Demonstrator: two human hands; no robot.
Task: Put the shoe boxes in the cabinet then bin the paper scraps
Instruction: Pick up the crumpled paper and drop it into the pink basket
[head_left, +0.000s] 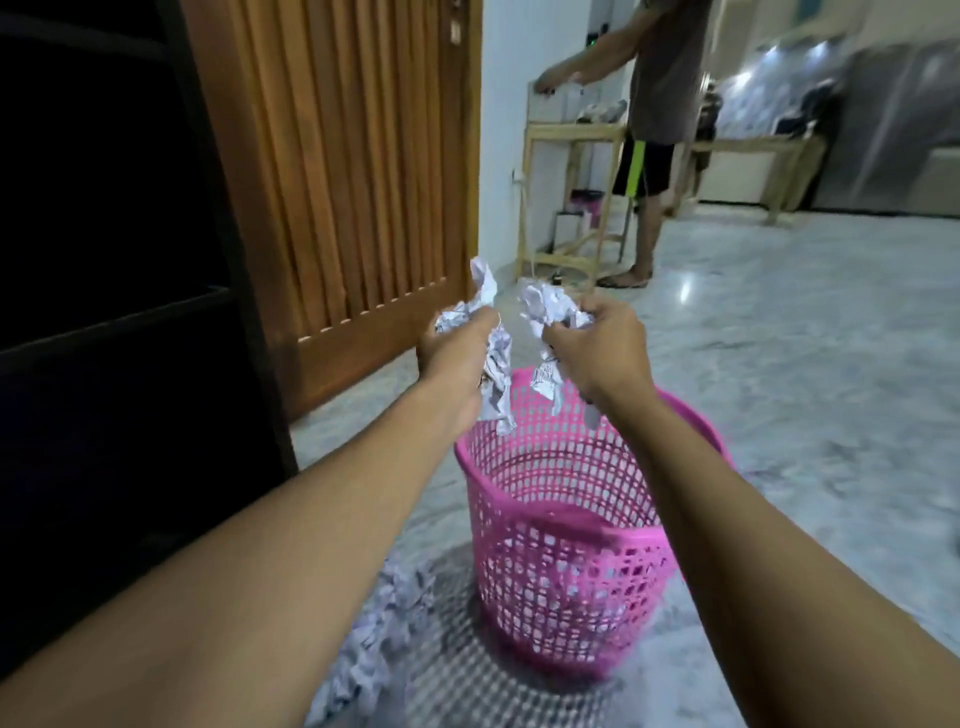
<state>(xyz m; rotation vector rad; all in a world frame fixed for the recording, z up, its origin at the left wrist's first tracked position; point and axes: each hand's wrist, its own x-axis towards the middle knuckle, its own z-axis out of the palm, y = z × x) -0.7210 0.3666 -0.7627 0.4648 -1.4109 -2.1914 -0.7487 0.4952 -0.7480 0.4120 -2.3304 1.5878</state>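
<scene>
The left hand (451, 356) and right hand (597, 347) are each clenching a wad of scraps (496, 387) above the bin (571, 522), toward its far rim, so paper let go here is risking dropping beyond it. The scraps are looking white, crumpled, faintly printed and light enough to drift. A pile (384, 623) is lying left of the bin.

The basket (566, 545) is pink with a lattice of holes. Beside it, the paper scraps (382, 644) are white and grey-printed; the floor (805, 364) is grey-veined marble.

marble floor (779, 364): pink basket (566, 571), paper scraps (374, 639)
</scene>
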